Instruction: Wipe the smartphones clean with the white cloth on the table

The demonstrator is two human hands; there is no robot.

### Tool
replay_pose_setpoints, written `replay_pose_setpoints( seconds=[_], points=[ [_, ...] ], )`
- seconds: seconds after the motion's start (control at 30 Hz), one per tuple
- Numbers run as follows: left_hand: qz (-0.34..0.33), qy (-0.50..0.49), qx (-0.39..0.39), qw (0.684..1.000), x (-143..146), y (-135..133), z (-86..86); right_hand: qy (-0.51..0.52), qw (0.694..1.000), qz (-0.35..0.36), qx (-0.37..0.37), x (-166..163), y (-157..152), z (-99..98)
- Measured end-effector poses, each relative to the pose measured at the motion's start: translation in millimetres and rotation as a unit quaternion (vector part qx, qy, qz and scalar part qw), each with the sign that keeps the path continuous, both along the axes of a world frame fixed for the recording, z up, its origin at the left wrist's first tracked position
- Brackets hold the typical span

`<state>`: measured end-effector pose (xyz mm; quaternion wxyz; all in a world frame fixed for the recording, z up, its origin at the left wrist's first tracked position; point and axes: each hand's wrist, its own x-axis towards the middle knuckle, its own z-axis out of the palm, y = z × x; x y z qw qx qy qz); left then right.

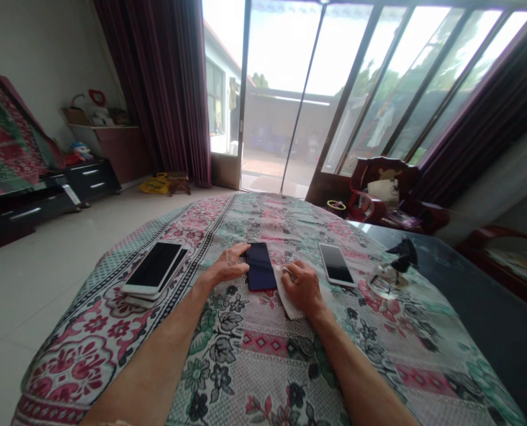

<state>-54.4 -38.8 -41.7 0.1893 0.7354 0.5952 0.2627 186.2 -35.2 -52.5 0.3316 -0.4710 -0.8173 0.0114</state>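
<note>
A dark smartphone (261, 267) lies flat on the patterned tablecloth (263, 373), between my two hands. My left hand (228, 263) reaches its left edge, thumb and fingers apart against the side. Just right of the phone, my right hand (302, 287) is closed on a white cloth (288, 303), which spreads out beneath it on the table. Further right lies a white smartphone (336, 264) with a dark screen. On the left is a small stack of phones, topped by a white smartphone (154, 266) with a black screen.
A clear glass bowl (385, 283) with a black object (404, 255) stands on the table's right side. Beyond it are a dark table (476, 296) and a carved wooden chair (378, 189). Glass doors (285, 106) and a purple curtain (161, 89) stand behind.
</note>
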Motion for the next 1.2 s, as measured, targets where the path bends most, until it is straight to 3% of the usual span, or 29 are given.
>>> replay_pose_setpoints(
  seconds=[0.37,0.6,0.77,0.97,1.2],
  points=[
    [-0.083,0.098,-0.066,0.99,-12,0,-6.5,-0.027,0.996,0.089,-0.015,-21,-8,3.5],
    [-0.082,0.112,-0.09,0.986,-7,-4,2.2,-0.069,0.996,0.057,-0.016,-24,-9,5.2],
    [-0.085,0.112,-0.096,0.985,-6,-6,6.4,-0.082,0.996,-0.02,-0.042,-17,1,0.3],
    [-0.088,0.107,-0.099,0.985,-8,-3,2.2,-0.018,0.997,-0.063,-0.036,-13,5,-2.1],
    [-0.09,0.091,-0.106,0.986,-8,-4,1.1,-0.035,0.999,0.018,-0.02,-24,-10,6.1]
  ],
)
